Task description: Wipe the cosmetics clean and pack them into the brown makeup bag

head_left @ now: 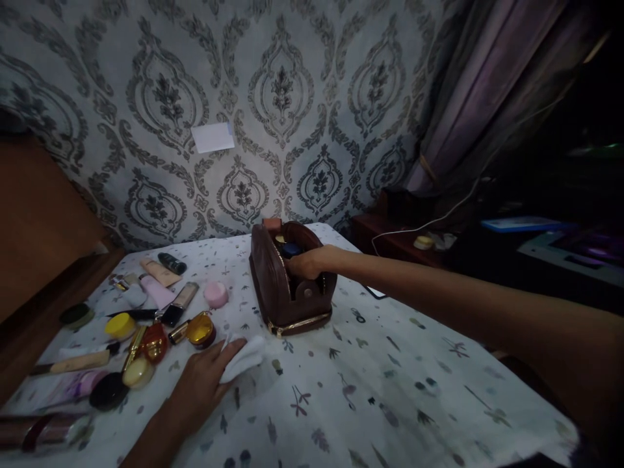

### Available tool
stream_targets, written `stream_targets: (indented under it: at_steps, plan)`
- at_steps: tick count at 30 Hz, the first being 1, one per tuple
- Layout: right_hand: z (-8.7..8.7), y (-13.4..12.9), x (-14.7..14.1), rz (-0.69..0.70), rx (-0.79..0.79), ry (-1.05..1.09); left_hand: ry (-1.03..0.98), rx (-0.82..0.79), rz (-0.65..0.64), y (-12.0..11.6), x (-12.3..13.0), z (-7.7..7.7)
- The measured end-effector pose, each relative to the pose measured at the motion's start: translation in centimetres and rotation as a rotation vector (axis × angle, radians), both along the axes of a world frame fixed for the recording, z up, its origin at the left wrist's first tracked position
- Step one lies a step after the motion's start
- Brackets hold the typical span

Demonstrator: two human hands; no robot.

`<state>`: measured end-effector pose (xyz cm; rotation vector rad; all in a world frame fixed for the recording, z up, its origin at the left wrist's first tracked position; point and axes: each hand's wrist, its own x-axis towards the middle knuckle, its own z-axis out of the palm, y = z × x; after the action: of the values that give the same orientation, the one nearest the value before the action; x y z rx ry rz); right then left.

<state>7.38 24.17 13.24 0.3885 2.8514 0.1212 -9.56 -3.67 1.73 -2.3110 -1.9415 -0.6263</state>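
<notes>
A brown zip-up cosmetic bag (pixel 270 279) stands upright with its top unzipped on the printed tablecloth. My right hand (pixel 309 262) reaches into its opening from the right; the bag's wall hides the fingertips. Inside the bag, a dark blue round lid (pixel 291 249) shows beside the hand. To the left of the bag, my left hand (pixel 207 377) rests low over the cloth, its fingers closed on a crumpled white wipe (pixel 244 357). Just beyond that hand lie a jar with a gold lid (pixel 200 330) and a pink round jar (pixel 216 294).
Several cosmetics cover the table's left side, among them a yellow-lidded jar (pixel 120 326), a lilac tube (pixel 156 291), a black round lid (pixel 109 391) and a large bottle (pixel 43 430). A patterned wall (pixel 283 130) stands behind. A white cable (pixel 439 220) runs at the right.
</notes>
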Motion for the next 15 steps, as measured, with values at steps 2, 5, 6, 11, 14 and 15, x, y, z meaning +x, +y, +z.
stream_targets:
  at_steps: [2, 5, 6, 11, 14, 15]
  plan:
    - [1.5, -0.6, 0.3, -0.036, -0.032, -0.02, 0.006, -0.015, 0.007, 0.0, 0.1, -0.1]
    - [4.0, -1.7, 1.0, -0.068, -0.02, 0.022, 0.017, -0.024, 0.031, 0.0, 0.4, -0.3]
    - [4.7, -2.2, 1.2, -0.102, 0.03, 0.085, 0.018, -0.026, 0.047, 0.1, 0.6, -0.4]
    - [6.2, -6.3, 0.8, -0.286, 0.291, 0.428, 0.025, -0.045, 0.048, 0.6, 1.7, -0.5]
    - [5.6, -9.2, -0.5, -0.214, 0.19, 0.443, 0.034, -0.01, 0.027, 0.9, 1.8, -0.7]
    - [5.3, -10.0, -1.2, -0.182, 0.15, 0.424, 0.029, 0.001, 0.03, 0.9, 1.8, -0.8]
